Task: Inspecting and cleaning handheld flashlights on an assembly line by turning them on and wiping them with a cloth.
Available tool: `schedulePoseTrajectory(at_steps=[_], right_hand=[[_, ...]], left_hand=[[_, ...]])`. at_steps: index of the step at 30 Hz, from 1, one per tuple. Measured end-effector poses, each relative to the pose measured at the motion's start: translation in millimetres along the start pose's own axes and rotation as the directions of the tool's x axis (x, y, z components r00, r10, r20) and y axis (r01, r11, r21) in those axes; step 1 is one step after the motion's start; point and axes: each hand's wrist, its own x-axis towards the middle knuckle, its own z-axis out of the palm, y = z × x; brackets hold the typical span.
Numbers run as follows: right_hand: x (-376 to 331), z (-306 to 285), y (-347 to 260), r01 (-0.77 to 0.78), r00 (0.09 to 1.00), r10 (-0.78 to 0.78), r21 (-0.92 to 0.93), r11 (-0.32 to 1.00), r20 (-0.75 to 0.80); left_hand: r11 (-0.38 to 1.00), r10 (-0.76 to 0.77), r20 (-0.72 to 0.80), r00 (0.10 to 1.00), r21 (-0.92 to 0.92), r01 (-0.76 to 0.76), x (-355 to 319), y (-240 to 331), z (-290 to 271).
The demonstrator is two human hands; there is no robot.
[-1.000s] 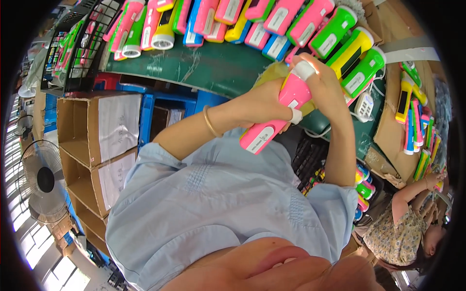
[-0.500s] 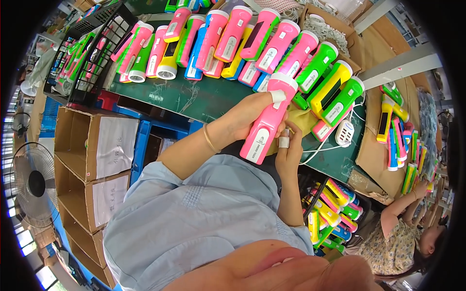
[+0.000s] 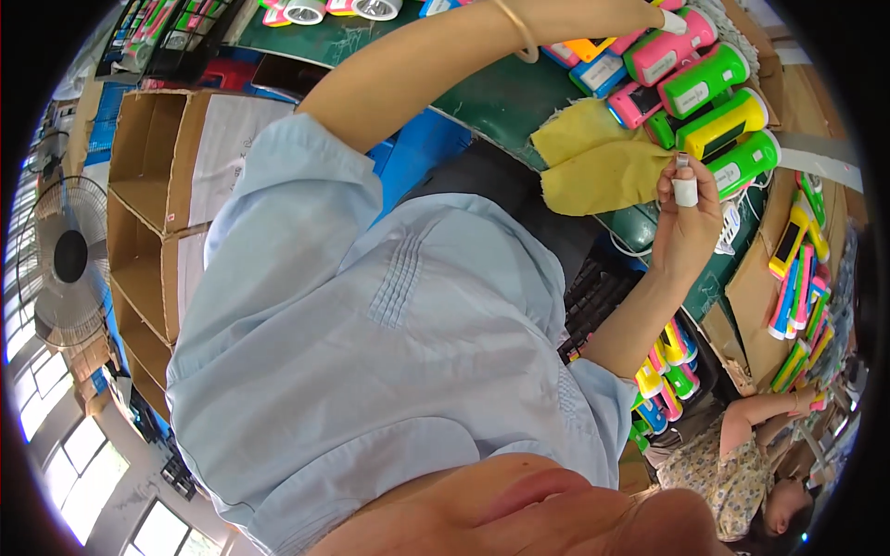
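In the head view, the pink flashlight (image 3: 669,46) lies tilted among others at the top right, its flared head toward the upper right and its narrower end toward the lower left. Its barrel is plain pink, the head edge is rimmed in white, and a pale rounded label sits near the narrow end. Just below it are a green flashlight (image 3: 702,82) with a similar pale label and a yellow flashlight (image 3: 721,124) with a long dark panel, lying at much the same slant on the green table (image 3: 505,97).

The left hand (image 3: 647,13) reaches across to the upper edge, and its white-wrapped digit overlaps the upper side of the pink flashlight. Most of its fingers are out of sight, so I cannot tell how wide they are or whether they grip it.

The right hand (image 3: 686,218) is well below the pink flashlight, with fingers bent narrow, a white wrap and a silver ring on one. It sits beside the yellow flashlight and overlaps the right edge of a yellow cloth (image 3: 593,153); I cannot tell whether it pinches that cloth.
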Motion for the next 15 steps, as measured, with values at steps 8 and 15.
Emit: schedulePoseTrajectory(at_steps=[8,15], right_hand=[[8,37,-27,0.25,0.968,-0.244,-0.33,0.91,0.062],[12,57,-20,0.657,0.643,-0.482,-0.752,-0.051,0.595]], left_hand=[[0.051,0.281,0.603,0.746,-0.786,0.616,-15,-66,15],[0.523,0.096,0.336,0.937,-0.818,0.24,-45,-65,48]])
